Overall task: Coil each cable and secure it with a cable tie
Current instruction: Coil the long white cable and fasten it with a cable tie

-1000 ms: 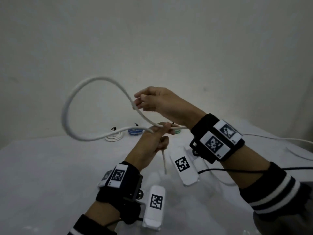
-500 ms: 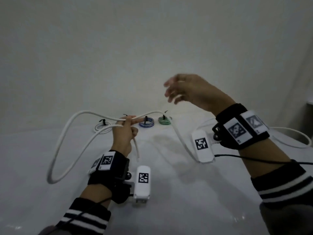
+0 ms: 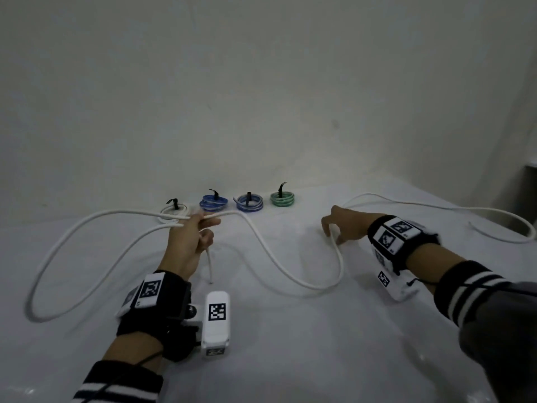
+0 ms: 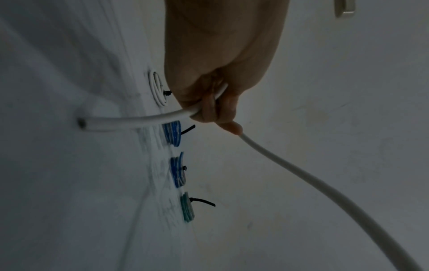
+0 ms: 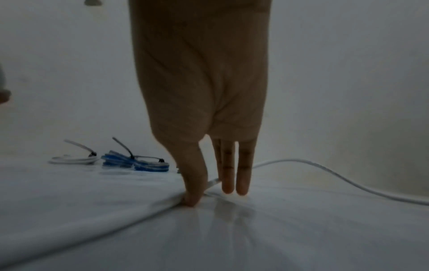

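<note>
Judging by its broad springy loops, the long white round cable [image 3: 270, 254] looks light yet stiff (best gripped beside the last crossing); the left hand [image 3: 189, 239] pinches that loop above the white bench [image 3: 290, 344], while the right hand [image 3: 345, 225] presses fingertips [image 5: 190, 199] onto slack lying there.

- The white cable [image 3: 270, 251] looks like smooth, matt plastic.
- The bench [image 3: 290, 344] is covered in white cloth, faintly shiny and creased.
- The black ties [image 3: 282, 188] look like thin plastic.
- The wall [image 3: 261, 82] is matt and plain.
</note>
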